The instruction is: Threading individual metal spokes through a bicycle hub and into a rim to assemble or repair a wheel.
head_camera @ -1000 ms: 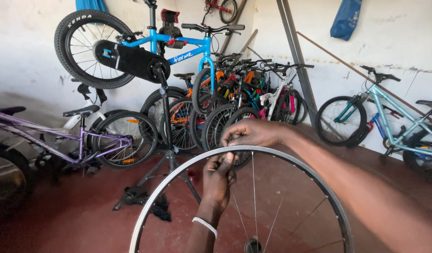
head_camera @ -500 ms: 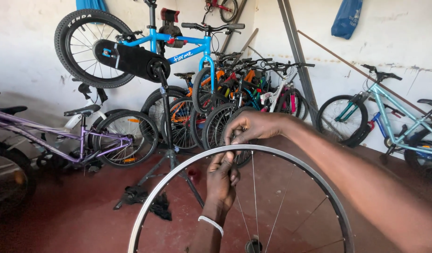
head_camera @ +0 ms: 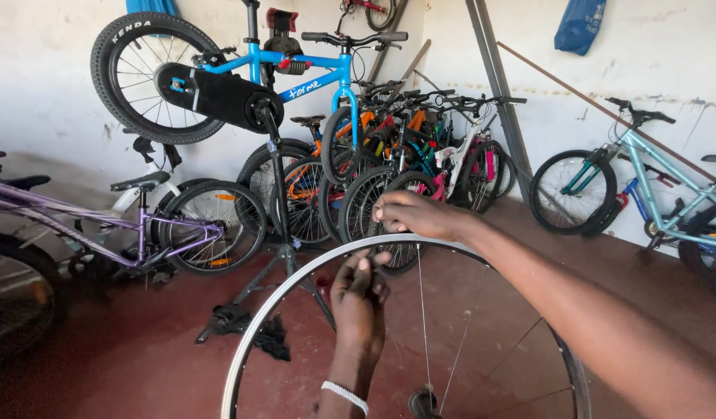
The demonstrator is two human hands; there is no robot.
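The dark red floor (head_camera: pixel 141 365) carries a black repair stand (head_camera: pixel 284 256) on splayed legs. A dark rag (head_camera: pixel 253 330) lies just beside the stand's feet. A purple bicycle (head_camera: pixel 133 233) stands left of the stand, a cluster of bicycles (head_camera: pixel 404 171) behind it, and a teal bicycle (head_camera: pixel 645 194) well to its right.

glossy metal rim (head_camera: pixel 296 291), thin steel spokes (head_camera: pixel 421 310)

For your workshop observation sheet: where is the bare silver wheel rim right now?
In the head view the silver wheel rim stands low centre, the right hand on its top edge, the left hand inside it, in front of the repair stand.
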